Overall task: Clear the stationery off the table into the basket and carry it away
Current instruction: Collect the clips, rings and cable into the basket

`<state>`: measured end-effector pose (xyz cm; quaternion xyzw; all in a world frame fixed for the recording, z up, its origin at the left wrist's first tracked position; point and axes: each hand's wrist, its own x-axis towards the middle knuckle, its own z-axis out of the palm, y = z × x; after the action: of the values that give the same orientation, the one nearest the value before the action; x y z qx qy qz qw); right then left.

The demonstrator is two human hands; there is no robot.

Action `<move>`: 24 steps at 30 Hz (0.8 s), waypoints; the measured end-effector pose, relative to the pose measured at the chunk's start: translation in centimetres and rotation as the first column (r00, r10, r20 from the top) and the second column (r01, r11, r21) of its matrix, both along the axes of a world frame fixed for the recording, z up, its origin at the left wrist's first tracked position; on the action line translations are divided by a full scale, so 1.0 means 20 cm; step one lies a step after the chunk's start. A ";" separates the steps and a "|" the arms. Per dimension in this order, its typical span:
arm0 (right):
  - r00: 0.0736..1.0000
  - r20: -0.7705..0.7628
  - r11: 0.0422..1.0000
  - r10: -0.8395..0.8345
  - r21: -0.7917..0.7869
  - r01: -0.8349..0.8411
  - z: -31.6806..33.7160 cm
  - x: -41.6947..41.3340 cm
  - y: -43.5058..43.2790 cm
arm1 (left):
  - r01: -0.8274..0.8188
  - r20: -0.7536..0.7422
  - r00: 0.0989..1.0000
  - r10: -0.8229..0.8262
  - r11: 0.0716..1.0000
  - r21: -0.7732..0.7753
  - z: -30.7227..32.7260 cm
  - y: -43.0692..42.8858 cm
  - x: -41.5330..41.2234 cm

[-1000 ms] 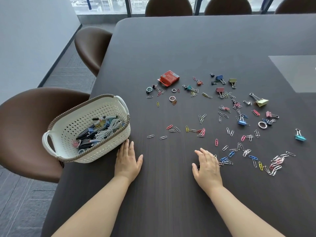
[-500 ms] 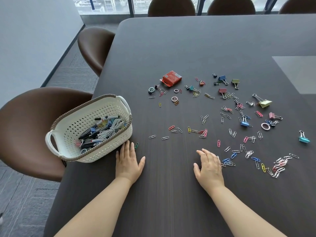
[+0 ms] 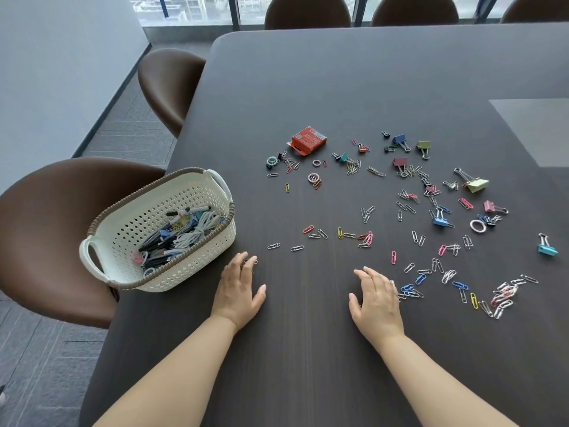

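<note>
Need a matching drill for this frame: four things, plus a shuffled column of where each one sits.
Things
1. basket
2. red box
3. teal binder clip
4. right hand

Places
A. alone at the right end of the scatter
B. resting on the table beside blue paper clips
C. at the table's left edge, with pens inside
D. on the far side of the scatter, away from the person

Pairs: 1-C, 2-D, 3-A, 4-B
</note>
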<state>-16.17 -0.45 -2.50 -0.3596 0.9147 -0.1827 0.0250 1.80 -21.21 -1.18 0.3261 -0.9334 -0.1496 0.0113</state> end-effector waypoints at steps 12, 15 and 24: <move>0.974 0.021 0.933 -0.225 0.292 0.210 0.04 -0.15 0.22 | 0.317 0.241 0.917 -0.316 0.948 0.038 0.01 0.18 -0.42; 0.952 0.066 0.869 -0.301 0.429 0.245 0.04 -0.23 0.29 | 0.268 0.305 0.919 -0.251 0.963 -0.016 0.00 0.16 -0.54; 0.970 0.096 0.924 -0.222 0.337 0.178 0.05 -0.62 0.15 | 0.375 0.244 0.898 -0.366 0.927 0.013 -0.01 0.22 -0.92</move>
<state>-28.57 2.62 -1.56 -0.2420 0.9606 -0.0541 0.1258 -16.63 -16.84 -1.42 0.1581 -0.9750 -0.0921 -0.1258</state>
